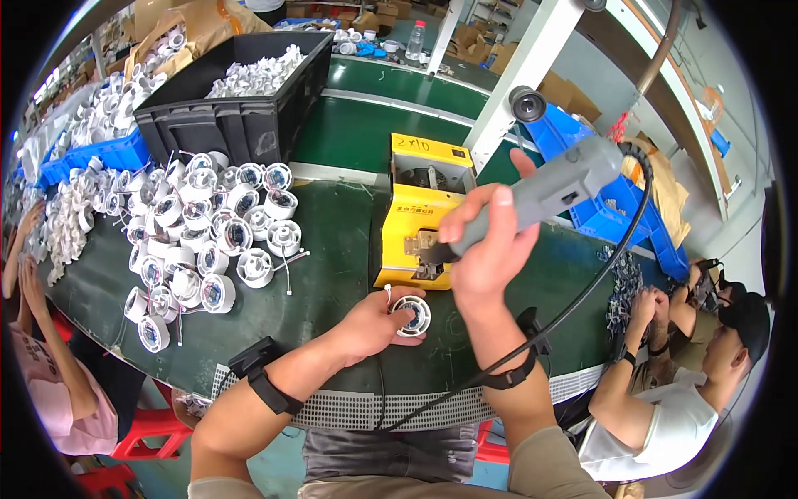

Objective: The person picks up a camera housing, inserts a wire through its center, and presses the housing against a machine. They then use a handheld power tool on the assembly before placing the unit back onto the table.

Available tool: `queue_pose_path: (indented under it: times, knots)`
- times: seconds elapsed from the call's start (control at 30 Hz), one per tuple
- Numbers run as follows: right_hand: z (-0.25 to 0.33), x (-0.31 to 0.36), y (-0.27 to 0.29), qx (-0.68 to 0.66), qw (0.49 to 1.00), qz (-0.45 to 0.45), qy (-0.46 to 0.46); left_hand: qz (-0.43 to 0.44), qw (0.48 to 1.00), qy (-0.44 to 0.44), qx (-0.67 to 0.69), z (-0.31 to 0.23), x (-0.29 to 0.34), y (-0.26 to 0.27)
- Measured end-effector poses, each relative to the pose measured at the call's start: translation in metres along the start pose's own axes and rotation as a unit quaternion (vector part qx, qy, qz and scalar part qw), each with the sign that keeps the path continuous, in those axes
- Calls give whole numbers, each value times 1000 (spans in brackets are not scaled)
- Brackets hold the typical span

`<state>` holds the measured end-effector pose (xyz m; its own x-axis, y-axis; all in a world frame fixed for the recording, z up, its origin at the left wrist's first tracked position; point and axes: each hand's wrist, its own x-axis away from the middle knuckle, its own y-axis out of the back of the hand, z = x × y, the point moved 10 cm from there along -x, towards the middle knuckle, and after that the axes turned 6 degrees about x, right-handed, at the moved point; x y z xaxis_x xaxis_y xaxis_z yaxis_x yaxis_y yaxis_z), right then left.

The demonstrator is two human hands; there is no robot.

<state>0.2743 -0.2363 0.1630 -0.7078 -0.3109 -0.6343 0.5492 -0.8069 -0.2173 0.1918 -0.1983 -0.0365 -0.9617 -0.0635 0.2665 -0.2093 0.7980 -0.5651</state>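
Note:
My right hand [489,259] is wrapped round a grey electric screwdriver [553,185] with a black cable. Its dark tip points down and left, at the front of a yellow screw feeder [402,218]; whether it touches is hard to tell. Below the feeder, my left hand [366,326] grips a small white round housing [426,311] low over the green bench. The thumb lies across its open face, where a blue circuit board shows. A white connector sticks up beside the fingers.
Many similar white housings [218,293] with wires are heaped left of the feeder. Behind them stands a black crate [204,125] of white parts. The black cable [619,249] loops down past my right forearm. People work at both sides, one in white [665,424] at right.

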Motion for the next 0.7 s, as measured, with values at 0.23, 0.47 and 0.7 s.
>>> queue_pose_path:
  times: [0.23, 0.47, 0.7]
  knots:
    - [-23, -5, 11, 44, 998, -4, -40, -21, 999, 33, 16, 8, 1, 7]
    - [-30, 1, 10, 56, 997, -5, -51, -27, 998, 44, 32, 7, 1, 5]
    - [-31, 8, 11, 36, 997, 23, -66, -45, 997, 48, 39, 6, 1, 8]
